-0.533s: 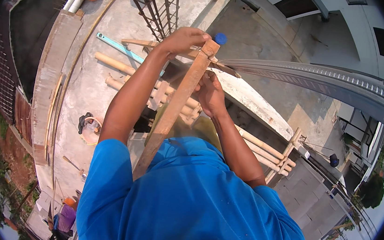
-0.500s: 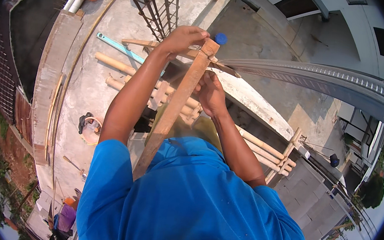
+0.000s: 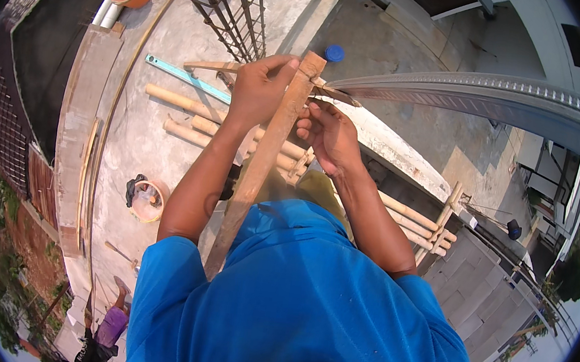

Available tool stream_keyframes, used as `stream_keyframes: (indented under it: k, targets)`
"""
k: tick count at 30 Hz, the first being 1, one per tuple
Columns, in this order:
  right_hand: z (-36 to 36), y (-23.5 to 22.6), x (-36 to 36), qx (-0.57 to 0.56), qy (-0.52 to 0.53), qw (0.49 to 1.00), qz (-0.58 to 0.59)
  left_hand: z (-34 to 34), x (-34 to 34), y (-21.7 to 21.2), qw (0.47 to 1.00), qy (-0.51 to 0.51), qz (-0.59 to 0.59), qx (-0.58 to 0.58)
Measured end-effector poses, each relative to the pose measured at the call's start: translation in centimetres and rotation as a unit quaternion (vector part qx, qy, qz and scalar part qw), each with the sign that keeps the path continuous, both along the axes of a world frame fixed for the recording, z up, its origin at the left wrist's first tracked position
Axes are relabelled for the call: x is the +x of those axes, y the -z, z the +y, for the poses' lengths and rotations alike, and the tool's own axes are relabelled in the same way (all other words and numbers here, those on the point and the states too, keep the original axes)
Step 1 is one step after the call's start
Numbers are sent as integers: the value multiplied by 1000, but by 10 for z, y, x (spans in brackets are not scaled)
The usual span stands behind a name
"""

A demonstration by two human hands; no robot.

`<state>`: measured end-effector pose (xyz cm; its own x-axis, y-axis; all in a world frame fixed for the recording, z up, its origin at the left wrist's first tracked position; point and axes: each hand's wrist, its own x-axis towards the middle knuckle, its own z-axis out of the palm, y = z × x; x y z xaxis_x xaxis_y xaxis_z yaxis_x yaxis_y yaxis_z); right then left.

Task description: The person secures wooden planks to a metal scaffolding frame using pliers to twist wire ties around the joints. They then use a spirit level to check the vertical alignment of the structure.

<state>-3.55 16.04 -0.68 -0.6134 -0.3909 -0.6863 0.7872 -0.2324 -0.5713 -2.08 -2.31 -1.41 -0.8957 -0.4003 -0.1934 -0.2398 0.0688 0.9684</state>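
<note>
A long wooden batten [image 3: 265, 150] slants from my lap up to the joint where it crosses a second wooden piece [image 3: 338, 95]. Close to that joint, my left hand [image 3: 257, 89] is closed at the batten's left edge, its thumb and fingers drawn together. What they pinch, if anything, does not show. On the other side my right hand [image 3: 330, 134] has its fingertips pressed together beside the batten, just below the crossing. Anything between those fingertips is too small to make out.
A metal channel [image 3: 482, 102] runs to the right from the joint. Rebar cage [image 3: 233, 16] stands ahead. Bamboo poles [image 3: 185, 103], a turquoise level [image 3: 187, 78] and a bucket [image 3: 149, 200] lie left. A blue lid-like disc [image 3: 334, 53] is beyond. Another person in purple [image 3: 112, 325] is lower left.
My left hand has come down and left from the batten's top end to its left edge. My right hand has moved slightly right, its fingers showing more. The view has shifted a little.
</note>
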Motion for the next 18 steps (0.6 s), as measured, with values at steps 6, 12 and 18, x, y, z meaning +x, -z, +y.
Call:
stream_keyframes:
  k: [6,12,18]
  targets:
    - [3,0,7,-5,-18,997,72,2,6,-16,993,1,28,-111]
    - [4,19,8,223,-138,911,317,10,14,-20,994,-20,17,-108]
    - [18,55,7,271,-56,786,553,15,20,-25,995,-25,9,-94]
